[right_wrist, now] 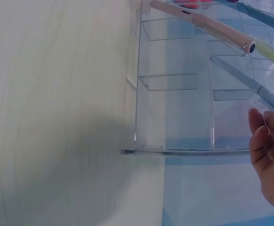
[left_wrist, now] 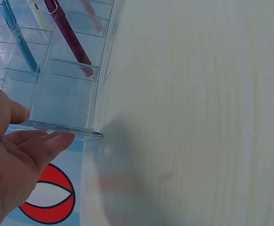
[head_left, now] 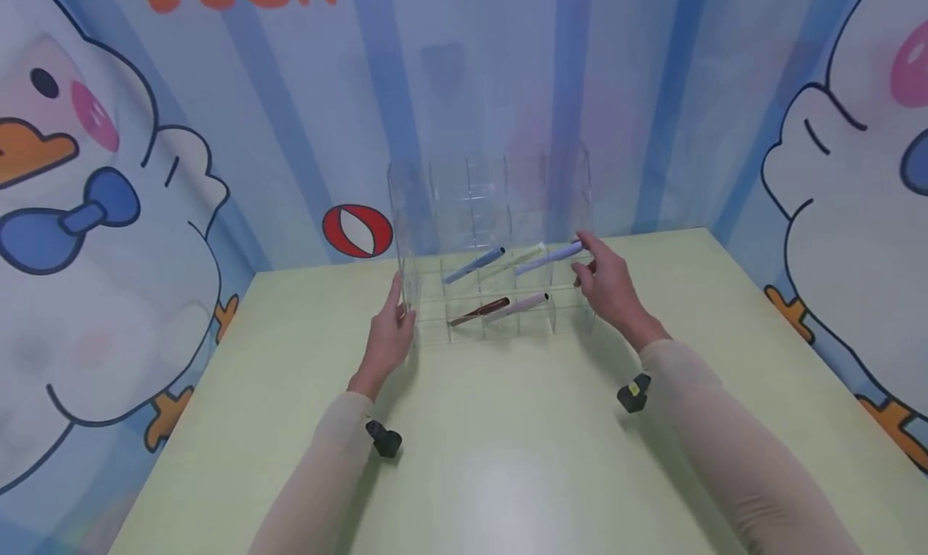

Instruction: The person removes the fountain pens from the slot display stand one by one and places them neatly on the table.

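Observation:
A clear plastic pen rack (head_left: 403,241) with stepped compartments stands at the table's back edge. My left hand (head_left: 387,335) grips its left side panel, thumb inside and fingers outside, as the left wrist view shows. At the right end, my right hand (head_left: 609,283) pinches the upper end of a lavender pen (head_left: 549,258), which slants across the upper row. Left of that pen lie a pale green pen (head_left: 516,258) and a blue pen (head_left: 474,265). The lower row holds a dark red pen (head_left: 480,312) and a pale pink pen (right_wrist: 221,33).
The pale table (head_left: 507,442) stretches in front of the rack. Right behind the rack hangs a blue striped backdrop (head_left: 478,80) with printed ducks and a red ball shape (head_left: 358,231). A small black camera (head_left: 634,392) sits at the right wrist, another (head_left: 384,440) at the left.

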A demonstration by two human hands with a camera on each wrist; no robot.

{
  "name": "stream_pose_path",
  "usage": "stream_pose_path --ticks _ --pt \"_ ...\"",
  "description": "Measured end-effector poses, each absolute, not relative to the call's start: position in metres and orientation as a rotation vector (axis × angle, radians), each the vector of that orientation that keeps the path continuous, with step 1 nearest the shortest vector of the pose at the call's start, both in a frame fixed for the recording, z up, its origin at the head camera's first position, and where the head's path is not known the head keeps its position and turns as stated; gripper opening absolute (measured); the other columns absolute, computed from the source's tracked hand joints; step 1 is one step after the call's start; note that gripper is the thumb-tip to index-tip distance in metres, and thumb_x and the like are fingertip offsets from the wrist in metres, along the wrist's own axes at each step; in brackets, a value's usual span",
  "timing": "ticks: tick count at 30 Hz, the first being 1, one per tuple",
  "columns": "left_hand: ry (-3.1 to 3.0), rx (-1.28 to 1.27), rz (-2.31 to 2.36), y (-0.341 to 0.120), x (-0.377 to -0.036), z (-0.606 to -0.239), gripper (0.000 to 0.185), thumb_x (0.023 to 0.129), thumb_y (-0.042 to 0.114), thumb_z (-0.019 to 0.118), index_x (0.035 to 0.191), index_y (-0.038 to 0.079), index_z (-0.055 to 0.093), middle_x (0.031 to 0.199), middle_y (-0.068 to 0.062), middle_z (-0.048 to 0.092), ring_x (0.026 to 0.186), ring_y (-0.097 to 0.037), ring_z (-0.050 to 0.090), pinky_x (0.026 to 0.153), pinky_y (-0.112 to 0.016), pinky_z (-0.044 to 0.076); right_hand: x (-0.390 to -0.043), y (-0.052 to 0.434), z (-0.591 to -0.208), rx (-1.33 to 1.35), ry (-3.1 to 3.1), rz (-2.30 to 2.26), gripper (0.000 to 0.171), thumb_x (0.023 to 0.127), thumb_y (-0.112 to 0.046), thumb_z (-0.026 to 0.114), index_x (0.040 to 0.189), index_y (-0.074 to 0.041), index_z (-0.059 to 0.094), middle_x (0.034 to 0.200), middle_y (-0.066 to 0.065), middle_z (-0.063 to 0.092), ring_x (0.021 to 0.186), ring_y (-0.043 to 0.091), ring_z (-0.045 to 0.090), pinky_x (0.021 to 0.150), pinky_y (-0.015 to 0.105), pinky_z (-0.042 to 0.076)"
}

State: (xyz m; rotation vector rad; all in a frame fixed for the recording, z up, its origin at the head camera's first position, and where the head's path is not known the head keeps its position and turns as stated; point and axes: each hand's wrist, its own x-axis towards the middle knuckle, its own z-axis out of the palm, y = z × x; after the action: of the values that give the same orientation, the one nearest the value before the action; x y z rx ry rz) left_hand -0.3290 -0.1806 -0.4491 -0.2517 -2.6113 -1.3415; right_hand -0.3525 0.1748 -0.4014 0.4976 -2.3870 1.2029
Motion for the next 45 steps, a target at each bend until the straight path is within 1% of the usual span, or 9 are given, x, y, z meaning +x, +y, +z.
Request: stream_pose_path --ticks 4,9,12,15,21,30,35,39,45 --pt "-2.58 -0.295 -1.353 -0.181 -0.328 -0.45 0.065 0.096 0.021 0.044 0.145 0.035 0.003 0.14 -0.016 0.034 0.118 -0.027 0.044 0.088 -0.04 0.044 -0.353 0.174 -0.403 0.476 -2.391 1.217 0.055 0.089 -0.005 0.055 0.14 -0.011 0.034 0.124 0.016 0.049 0.066 0.019 0.06 0.05 0.028 0.047" --pt "-2.59 -0.309 -1.327 -0.181 -0.329 -0.448 0.067 0.096 0.02 0.043 0.144 0.038 0.001 0.142 -0.015 0.031 0.118 -0.027 0.044 0.088 -0.04 0.043 -0.354 0.174 -0.402 0.445 -2.41 1.238 0.056 0.088 -0.008 0.058 0.139 -0.01 0.036 0.116 0.017 0.055 0.065 0.02 0.06 0.048 0.028 0.046" --pt "-2.615 -0.28 -1.315 -0.181 -0.329 -0.447 0.068 0.096 0.019 0.044 0.143 0.04 0.0 0.143 -0.014 0.03 0.119 -0.027 0.044 0.089 -0.04 0.042 -0.355 0.173 -0.402 0.421 -2.41 1.258 0.053 0.088 -0.011 0.059 0.137 -0.01 0.039 0.11 0.014 0.058 0.064 0.02 0.06 0.046 0.028 0.045" --pt "-2.625 -0.26 -1.324 -0.181 -0.329 -0.447 0.069 0.096 0.018 0.044 0.143 0.041 -0.001 0.142 -0.015 0.03 0.119 -0.027 0.043 0.088 -0.04 0.043 -0.357 0.172 -0.401 0.413 -2.4 1.279 0.051 0.088 -0.013 0.059 0.136 -0.01 0.041 0.107 0.012 0.06 0.064 0.022 0.06 0.044 0.028 0.044" --pt "-2.62 -0.27 -1.336 -0.181 -0.328 -0.447 0.069 0.096 0.017 0.044 0.144 0.038 0.0 0.14 -0.018 0.033 0.118 -0.028 0.044 0.087 -0.04 0.044 -0.359 0.168 -0.401 0.406 -2.388 1.29 0.047 0.088 -0.015 0.059 0.132 -0.01 0.045 0.106 0.01 0.061 0.064 0.019 0.06 0.044 0.029 0.043" --pt "-2.627 -0.271 -1.327 -0.182 -0.329 -0.447 0.068 0.095 0.018 0.044 0.144 0.038 0.0 0.139 -0.017 0.034 0.117 -0.027 0.045 0.087 -0.039 0.044 -0.36 0.164 -0.399 0.389 -2.332 1.329 0.038 0.087 -0.013 0.06 0.124 -0.008 0.052 0.101 0.009 0.063 0.062 0.017 0.06 0.042 0.026 0.042" --pt "-2.634 -0.269 -1.308 -0.182 -0.33 -0.447 0.07 0.095 0.016 0.045 0.144 0.037 0.0 0.141 -0.013 0.034 0.118 -0.025 0.045 0.089 -0.038 0.043 -0.359 0.166 -0.398 0.363 -2.312 1.349 0.036 0.087 -0.014 0.06 0.122 -0.008 0.054 0.097 0.008 0.064 0.062 0.017 0.059 0.041 0.025 0.04" --pt "-2.632 -0.284 -1.302 -0.182 -0.329 -0.447 0.071 0.095 0.014 0.045 0.145 0.035 -0.001 0.142 -0.012 0.032 0.119 -0.025 0.044 0.089 -0.038 0.042 -0.357 0.167 -0.396 0.357 -2.286 1.352 0.035 0.087 -0.014 0.061 0.12 -0.008 0.054 0.097 0.007 0.064 0.063 0.017 0.059 0.043 0.025 0.041" --pt "-2.633 -0.274 -1.304 -0.182 -0.33 -0.447 0.07 0.095 0.018 0.045 0.144 0.039 -0.001 0.141 -0.016 0.033 0.118 -0.026 0.045 0.088 -0.039 0.043 -0.355 0.169 -0.391 0.365 -2.209 1.39 0.033 0.087 -0.015 0.061 0.119 -0.007 0.055 0.099 0.006 0.062 0.063 0.019 0.059 0.047 0.023 0.044"
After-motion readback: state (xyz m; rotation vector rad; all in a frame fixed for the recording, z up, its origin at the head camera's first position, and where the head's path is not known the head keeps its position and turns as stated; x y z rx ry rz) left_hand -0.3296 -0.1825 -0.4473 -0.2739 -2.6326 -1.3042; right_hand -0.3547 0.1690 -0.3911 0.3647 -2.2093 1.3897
